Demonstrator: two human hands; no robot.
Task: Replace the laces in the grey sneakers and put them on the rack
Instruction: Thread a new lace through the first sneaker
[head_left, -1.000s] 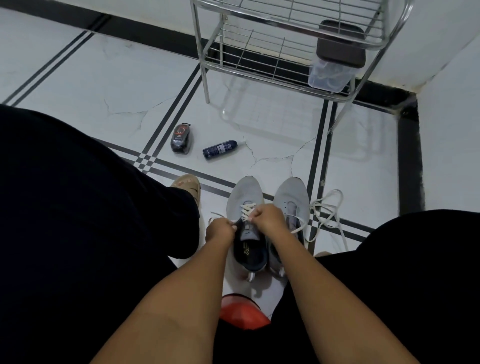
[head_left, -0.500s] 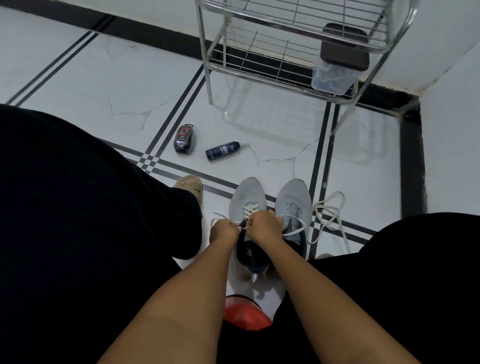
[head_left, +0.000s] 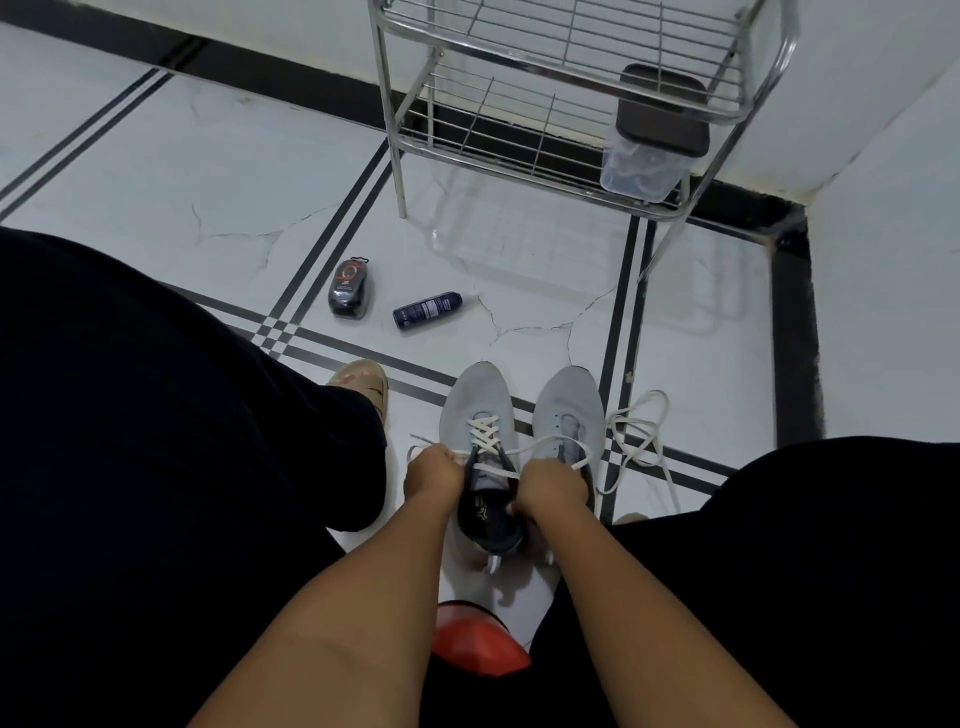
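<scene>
Two grey sneakers stand side by side on the white tiled floor between my knees, toes pointing away. The left sneaker (head_left: 475, 400) has a cream lace (head_left: 484, 434) crossed through its lower eyelets. My left hand (head_left: 432, 474) grips one lace end at the shoe's left side. My right hand (head_left: 551, 486) grips the other end at its right side, partly covering the right sneaker (head_left: 566, 402). A loose white lace (head_left: 640, 434) lies tangled on the floor to the right. The metal wire rack (head_left: 571, 111) stands ahead against the wall.
On the rack's lower shelf sits a clear plastic container with a dark lid (head_left: 655, 137). A black shoe-polish sponge (head_left: 351, 288) and a dark blue bottle (head_left: 427, 310) lie on the floor. A red stool edge (head_left: 475, 642) shows below. A sandalled foot (head_left: 363, 382) is at left.
My hands have drawn apart and slid back toward the shoe's collar, pulling the lace ends outward. More of the crossed lacing on the left sneaker now shows.
</scene>
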